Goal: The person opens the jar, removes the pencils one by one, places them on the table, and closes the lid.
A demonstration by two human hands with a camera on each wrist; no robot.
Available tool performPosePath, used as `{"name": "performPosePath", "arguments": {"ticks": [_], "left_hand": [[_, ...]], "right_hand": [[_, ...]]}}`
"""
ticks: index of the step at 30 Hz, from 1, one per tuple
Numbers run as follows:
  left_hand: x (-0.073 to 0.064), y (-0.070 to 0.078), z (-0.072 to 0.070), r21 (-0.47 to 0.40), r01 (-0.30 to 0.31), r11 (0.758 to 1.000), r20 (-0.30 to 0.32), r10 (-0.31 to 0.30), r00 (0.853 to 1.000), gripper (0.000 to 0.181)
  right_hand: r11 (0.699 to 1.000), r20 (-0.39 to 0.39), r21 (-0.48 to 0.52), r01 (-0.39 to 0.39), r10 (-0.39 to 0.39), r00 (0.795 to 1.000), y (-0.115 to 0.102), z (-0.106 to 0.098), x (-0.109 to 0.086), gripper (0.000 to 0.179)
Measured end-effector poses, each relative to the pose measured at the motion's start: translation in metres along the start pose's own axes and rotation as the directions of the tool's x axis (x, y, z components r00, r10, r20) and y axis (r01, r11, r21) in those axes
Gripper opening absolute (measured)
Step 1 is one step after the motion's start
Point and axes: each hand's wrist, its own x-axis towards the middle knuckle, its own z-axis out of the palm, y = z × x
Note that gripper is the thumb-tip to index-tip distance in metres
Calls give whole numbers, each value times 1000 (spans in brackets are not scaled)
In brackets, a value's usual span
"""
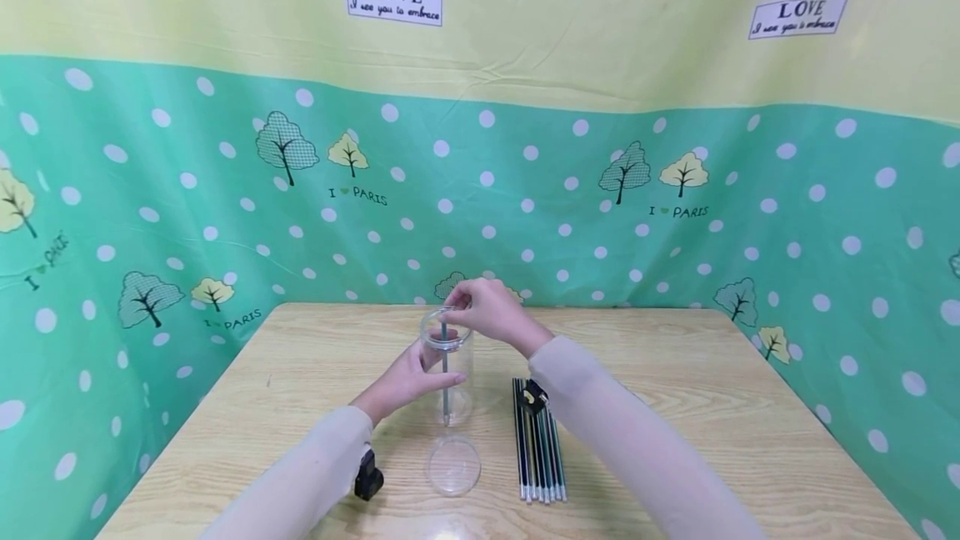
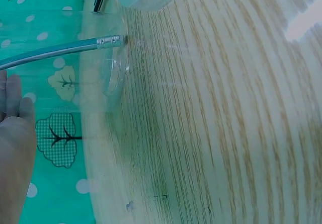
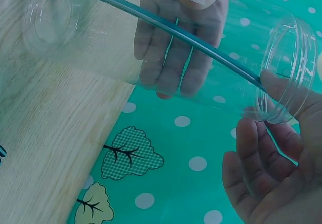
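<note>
A clear plastic jar [image 1: 467,363] with its mouth upward is held in my left hand [image 1: 405,380], the thumb on the near side and the fingers behind it. In the right wrist view those fingers [image 3: 193,58] show through the wall. One dark green pencil [image 3: 166,25] slants inside the jar, its silver-banded eraser end [image 2: 109,42] near the bottom. At the rim my right hand [image 1: 491,311] pinches the pencil's upper end, thumb inside the mouth. Whether the jar's base touches the table cannot be told.
On the wooden table [image 1: 645,407] a round clear lid [image 1: 453,467] lies in front of the jar. Several dark pencils [image 1: 540,461] lie side by side to its right, partly under the right forearm. A green and yellow curtain [image 1: 487,148] hangs behind the table.
</note>
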Motion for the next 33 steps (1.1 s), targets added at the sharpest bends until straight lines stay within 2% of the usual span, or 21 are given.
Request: {"name": "performPosePath", "arguments": {"ticks": [11, 21, 27, 33], "left_hand": [[-1, 0, 0, 6, 17, 1000, -15, -17, 1000, 69], [-1, 0, 0, 0, 19, 1000, -18, -19, 1000, 75], [-1, 0, 0, 4, 31, 1000, -21, -31, 999, 71], [4, -14, 0, 9, 36, 999, -55, -35, 998, 70]], "right_hand": [[999, 4, -10, 34, -34, 999, 0, -1, -1, 14], [998, -2, -32, 57, -57, 998, -2, -4, -2, 13], [998, 4, 12, 65, -65, 998, -3, -8, -4, 11], [997, -22, 53, 56, -55, 998, -3, -14, -4, 12]]}}
